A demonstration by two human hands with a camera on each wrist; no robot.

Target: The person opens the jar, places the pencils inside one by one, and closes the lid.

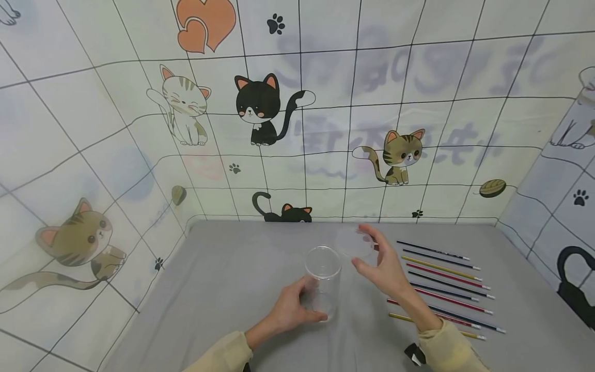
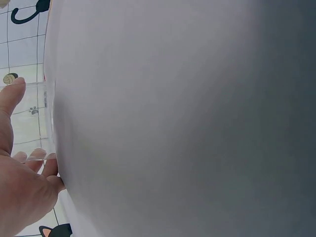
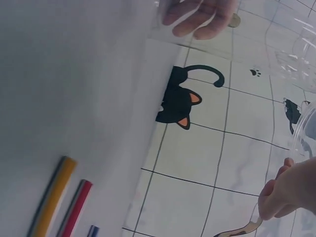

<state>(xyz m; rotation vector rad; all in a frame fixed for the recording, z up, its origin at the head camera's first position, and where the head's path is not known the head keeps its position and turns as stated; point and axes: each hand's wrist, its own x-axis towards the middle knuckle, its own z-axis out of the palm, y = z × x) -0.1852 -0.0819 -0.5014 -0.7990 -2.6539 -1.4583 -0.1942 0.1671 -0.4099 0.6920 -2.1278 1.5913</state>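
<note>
A clear cylindrical jar [image 1: 329,287] stands upright on the grey cloth with its round mouth uncovered. My left hand [image 1: 292,306] grips its lower part from the left, thumb at the front; the left wrist view shows the fingers [image 2: 35,157] against the clear wall. To the right of the jar's mouth, my right hand [image 1: 386,266] holds a clear round lid [image 1: 349,242] by its edge, between thumb and fingers. The lid is apart from the jar and is partly visible at the right edge of the right wrist view.
Several pencils [image 1: 446,280] in yellow, red and dark colours lie in a slanted row on the grey cloth [image 1: 223,289] to the right, partly behind the right forearm. A cat-print curtain [image 1: 325,129] encloses the back and sides. A small black item [image 1: 415,354] is beside the right sleeve.
</note>
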